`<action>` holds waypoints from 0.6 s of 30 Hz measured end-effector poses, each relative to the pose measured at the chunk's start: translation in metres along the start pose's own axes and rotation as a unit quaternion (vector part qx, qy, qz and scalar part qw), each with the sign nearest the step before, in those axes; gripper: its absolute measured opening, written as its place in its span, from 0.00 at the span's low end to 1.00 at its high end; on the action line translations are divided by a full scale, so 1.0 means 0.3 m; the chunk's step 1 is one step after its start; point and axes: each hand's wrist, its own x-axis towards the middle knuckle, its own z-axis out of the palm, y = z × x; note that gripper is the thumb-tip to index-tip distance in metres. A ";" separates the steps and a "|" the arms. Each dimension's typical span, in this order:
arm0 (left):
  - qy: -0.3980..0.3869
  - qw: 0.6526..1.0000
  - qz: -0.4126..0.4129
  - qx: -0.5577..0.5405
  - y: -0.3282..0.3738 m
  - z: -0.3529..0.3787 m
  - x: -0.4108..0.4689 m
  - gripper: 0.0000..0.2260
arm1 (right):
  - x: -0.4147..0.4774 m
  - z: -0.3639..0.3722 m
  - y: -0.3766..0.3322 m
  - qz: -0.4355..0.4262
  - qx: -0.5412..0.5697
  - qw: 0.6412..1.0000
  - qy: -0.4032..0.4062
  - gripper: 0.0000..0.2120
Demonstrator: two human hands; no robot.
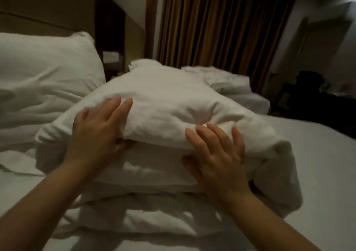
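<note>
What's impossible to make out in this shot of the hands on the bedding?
- Head view, thumb tips: left hand and right hand tuck them under the top fold of the white duvet.
- Head view, dark objects at far right: too dim and blurred to identify.
- Head view, pillow: cut off by the left edge.

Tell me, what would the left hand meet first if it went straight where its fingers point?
The left hand holds the white pillow, fingers on top, so it would meet more pillow, sliding toward its far corner. Past that, probably the brown curtain; depth is unclear.
</note>
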 end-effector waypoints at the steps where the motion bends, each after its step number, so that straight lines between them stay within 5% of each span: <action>1: 0.012 1.000 0.008 0.024 -0.021 0.000 -0.003 0.34 | -0.009 0.002 -0.002 -0.007 -0.002 1.000 0.011 0.23; 7: -0.010 0.994 -0.001 0.107 -0.128 -0.032 -0.051 0.30 | -0.004 -0.012 -0.021 0.012 -0.017 0.999 0.034 0.22; 13: -0.109 0.954 -0.278 -0.031 -0.247 -0.065 -0.126 0.31 | 0.041 -0.055 0.039 0.033 -0.036 0.998 0.031 0.23; 16: -0.121 0.919 -0.361 -0.100 -0.251 -0.051 -0.181 0.30 | 0.002 -0.078 0.095 0.053 -0.058 0.997 0.017 0.24; 18: -0.114 0.925 -0.346 -0.109 -0.222 -0.052 -0.194 0.22 | -0.005 -0.090 0.121 0.063 -0.062 0.996 0.001 0.25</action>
